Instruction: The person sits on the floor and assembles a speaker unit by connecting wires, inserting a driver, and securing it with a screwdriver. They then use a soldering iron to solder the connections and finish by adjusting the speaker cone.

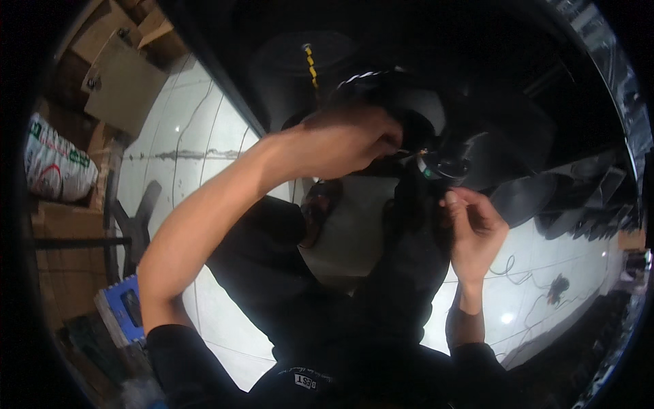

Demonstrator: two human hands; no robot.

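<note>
My left hand (pixel 351 142) reaches across a glossy black surface. Its fingers are closed, and a thin light-coloured tip pokes out beyond them; what it belongs to is hidden. Just right of that tip sits a small fitting (pixel 426 165) with white, green and brassy spots, beside a shiny black rounded part (pixel 451 165). Below this part, my right hand (pixel 479 228) is closed in a pinch, thumb against fingers. Whatever lies in that pinch is too dark and small to make out. A yellow-and-black twisted cord (pixel 311 66) runs over the black surface beyond my left wrist.
Wooden boards and boxes (pixel 126 85) stand at the left, with a white printed sack (pixel 60 163) and a blue box (pixel 121 310). Several dark rounded pieces (pixel 524 198) line the right side. A cable (pixel 558 290) lies on the pale tiled floor (pixel 231 320).
</note>
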